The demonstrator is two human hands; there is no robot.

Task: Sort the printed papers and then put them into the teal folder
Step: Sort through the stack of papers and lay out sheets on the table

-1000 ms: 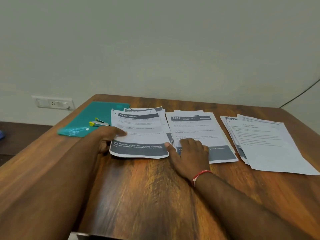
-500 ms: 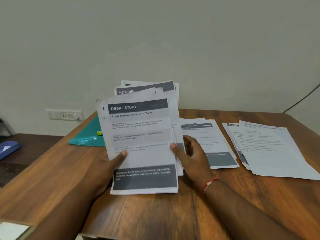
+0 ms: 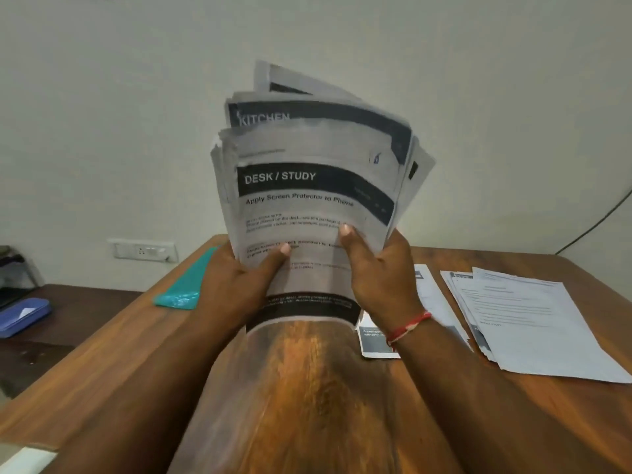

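Note:
A stack of printed papers (image 3: 307, 186) stands upright in front of me, lifted off the wooden table (image 3: 109, 354). Its front sheet reads "DESK / STUDY"; a "KITCHEN" sheet shows behind it. My left hand (image 3: 236, 285) grips the stack's left edge with the thumb on the front sheet. My right hand (image 3: 379, 271) grips the right edge the same way. The teal folder (image 3: 186, 289) lies flat at the table's back left, partly hidden by my left hand. A second paper pile (image 3: 427, 295) lies behind my right wrist, and a third pile (image 3: 533, 319) lies at the right.
A wall socket plate (image 3: 143, 250) sits on the wall at the left. A blue case (image 3: 22, 316) rests on a lower dark surface beside the table. A dark cable (image 3: 595, 227) runs down the wall at the right.
Both hands took the left pile off the table and raised it upright toward the camera. The stapler on the folder is now hidden from view.

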